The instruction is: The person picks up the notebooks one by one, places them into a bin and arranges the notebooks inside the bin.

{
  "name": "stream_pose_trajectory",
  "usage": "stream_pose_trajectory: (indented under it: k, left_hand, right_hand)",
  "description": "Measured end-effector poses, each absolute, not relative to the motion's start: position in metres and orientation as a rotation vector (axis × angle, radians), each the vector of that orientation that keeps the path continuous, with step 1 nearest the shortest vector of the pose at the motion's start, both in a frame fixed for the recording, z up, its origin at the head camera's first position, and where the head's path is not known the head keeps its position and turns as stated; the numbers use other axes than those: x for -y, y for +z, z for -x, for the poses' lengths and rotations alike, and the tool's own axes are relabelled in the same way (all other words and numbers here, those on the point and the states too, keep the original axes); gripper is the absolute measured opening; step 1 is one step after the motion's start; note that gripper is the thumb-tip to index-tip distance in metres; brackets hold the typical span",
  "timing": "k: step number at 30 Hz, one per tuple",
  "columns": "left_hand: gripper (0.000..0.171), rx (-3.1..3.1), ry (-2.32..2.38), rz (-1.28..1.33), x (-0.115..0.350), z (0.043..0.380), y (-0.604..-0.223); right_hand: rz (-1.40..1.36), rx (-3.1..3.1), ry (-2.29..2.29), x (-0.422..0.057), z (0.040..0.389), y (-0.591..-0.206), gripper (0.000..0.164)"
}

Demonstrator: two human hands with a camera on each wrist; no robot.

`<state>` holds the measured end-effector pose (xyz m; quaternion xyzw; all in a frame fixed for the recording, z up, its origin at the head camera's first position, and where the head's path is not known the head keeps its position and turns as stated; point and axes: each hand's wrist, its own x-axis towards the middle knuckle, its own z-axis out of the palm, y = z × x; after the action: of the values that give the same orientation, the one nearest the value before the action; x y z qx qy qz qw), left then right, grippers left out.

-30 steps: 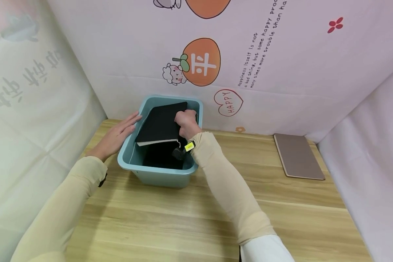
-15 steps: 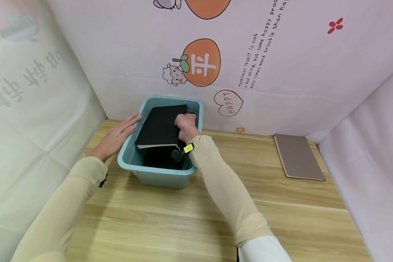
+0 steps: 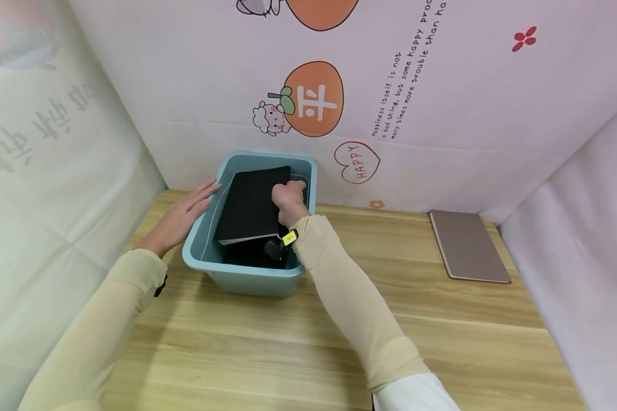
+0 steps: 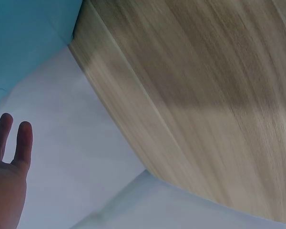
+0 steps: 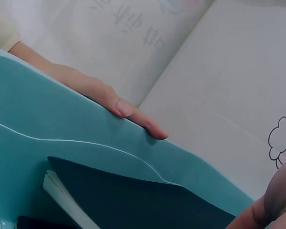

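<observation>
A black-covered notebook [image 3: 252, 202] with pale pages lies tilted inside a light blue plastic bin [image 3: 252, 285]. My right hand [image 3: 289, 201] reaches into the bin and grips the notebook's right edge; the fingertips are hidden beneath it. In the right wrist view the notebook [image 5: 133, 195] slants below the bin's wall, and part of the right hand [image 5: 281, 200] shows at the corner. My left hand [image 3: 177, 221] rests with straight fingers along the bin's left rim. Another dark flat item [image 3: 244, 257] lies under the notebook at the bin's bottom.
A brown-grey notebook [image 3: 470, 245] lies flat on the wooden table [image 3: 267, 354] at the right. Behind the bin stands a white printed cloth wall [image 3: 211, 85], with further white cloth at both sides. A wrist camera [image 3: 275, 248] hangs under the right wrist inside the bin.
My right hand has moved down and slightly toward me with the black notebook, which sits lower in the bin. The left hand has stayed at the rim.
</observation>
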<state>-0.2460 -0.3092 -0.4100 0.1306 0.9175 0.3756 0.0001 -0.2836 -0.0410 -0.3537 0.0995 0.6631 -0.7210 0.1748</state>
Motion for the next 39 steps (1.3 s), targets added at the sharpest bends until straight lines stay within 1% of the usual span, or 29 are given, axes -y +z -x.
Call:
stream_pose_trajectory:
  k: [9,25,33,39]
  left_hand:
    - [0.048,-2.865,1.167,-0.419,0.308,0.242,-0.408]
    - [0.049,-2.862,1.189,-0.407,0.309,0.240,-0.408]
    - [0.049,-2.880,1.184,-0.416,0.309,0.244,-0.406]
    - [0.049,-2.878,1.177,-0.434,0.309,0.245,-0.406]
  right_hand:
    - [-0.295,-1.961,-1.884,0.043,0.283,-0.356,0.077]
    - [-0.349,-2.011,-1.765,0.050,0.292,-0.360,0.076]
    - [-0.319,-2.056,-1.705,0.054,0.293,-0.358,0.074]
    - [-0.225,-2.036,-1.701,0.053,0.291,-0.360,0.070]
